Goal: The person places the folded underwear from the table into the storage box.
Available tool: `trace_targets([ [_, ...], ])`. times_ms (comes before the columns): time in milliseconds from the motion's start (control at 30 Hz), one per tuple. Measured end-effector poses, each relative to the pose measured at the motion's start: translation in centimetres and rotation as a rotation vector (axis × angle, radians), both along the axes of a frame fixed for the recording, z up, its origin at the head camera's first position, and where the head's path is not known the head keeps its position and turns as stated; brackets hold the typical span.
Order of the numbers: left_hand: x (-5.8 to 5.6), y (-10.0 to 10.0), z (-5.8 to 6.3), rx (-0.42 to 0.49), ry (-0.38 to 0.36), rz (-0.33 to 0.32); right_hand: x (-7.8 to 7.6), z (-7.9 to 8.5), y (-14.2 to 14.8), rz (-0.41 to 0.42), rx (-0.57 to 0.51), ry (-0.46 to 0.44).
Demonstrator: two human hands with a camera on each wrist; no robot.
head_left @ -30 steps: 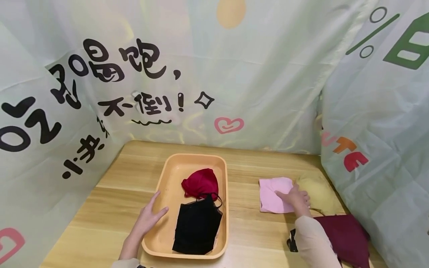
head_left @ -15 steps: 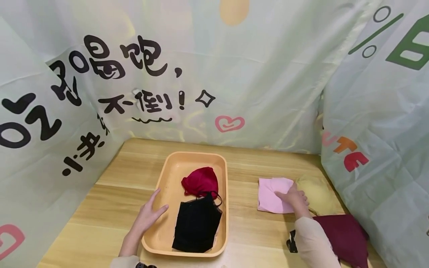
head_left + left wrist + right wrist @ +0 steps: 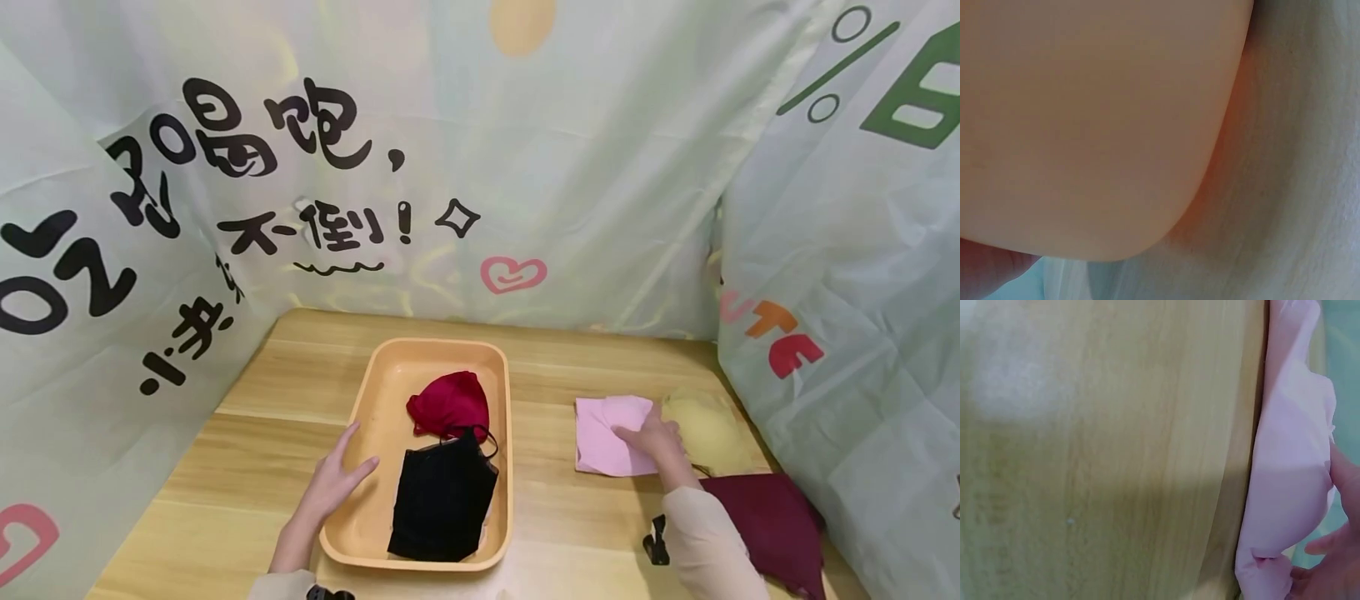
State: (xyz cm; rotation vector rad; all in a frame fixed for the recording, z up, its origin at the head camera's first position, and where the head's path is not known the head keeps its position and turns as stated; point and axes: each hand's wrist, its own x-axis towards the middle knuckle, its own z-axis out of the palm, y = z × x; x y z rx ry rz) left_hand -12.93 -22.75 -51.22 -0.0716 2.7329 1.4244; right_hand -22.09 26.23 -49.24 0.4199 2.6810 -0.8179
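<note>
My left hand (image 3: 333,483) rests at the left rim of a peach-coloured tray (image 3: 504,533), thumb and index finger spread apart. In the left wrist view the tray's outer wall (image 3: 1097,137) fills most of the picture. Inside the tray lie a red bra (image 3: 452,406) and a black strappy top (image 3: 444,504). My right hand (image 3: 656,442) holds a folded pink garment (image 3: 600,433) at its right side, thumb across the top. In the right wrist view fingertips (image 3: 1344,475) press against the pink cloth (image 3: 1288,481), which dents near its lower end.
A pale yellow padded garment (image 3: 708,433) lies just right of the pink one. A burgundy garment (image 3: 772,525) lies nearer, partly behind the right sleeve (image 3: 708,542). Printed curtains (image 3: 600,167) enclose the wooden table (image 3: 540,492) at the back and both sides.
My right hand and the pink garment have shifted slightly left, away from the yellow one. The left hand keeps its place at the tray.
</note>
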Motion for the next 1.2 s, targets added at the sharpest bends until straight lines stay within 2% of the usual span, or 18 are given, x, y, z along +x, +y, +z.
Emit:
trace_targets([
  [100,-0.1,0.0,0.1,-0.003,0.004,0.008,-0.1,0.4,-0.1,0.067,0.012,0.031],
  [200,-0.1,0.0,0.2,-0.005,0.010,0.014,-0.2,0.6,-0.2,0.095,0.037,0.044],
  [600,0.0,0.0,0.2,0.018,0.015,0.012,0.1,0.7,-0.7,0.033,0.051,0.023],
  [767,-0.1,-0.1,0.1,0.010,0.026,0.013,0.3,0.5,-0.6,0.033,0.016,-0.002],
  [1033,0.0,-0.1,0.1,0.008,-0.001,-0.003,1.3,-0.1,-0.2,0.014,-0.204,0.053],
  [1100,0.0,-0.1,0.1,0.003,0.002,-0.001,1.5,-0.2,-0.1,-0.014,-0.311,0.061],
  [1200,0.0,-0.1,0.0,0.002,0.002,0.001,2.1,-0.4,-0.1,-0.087,-0.529,0.069],
])
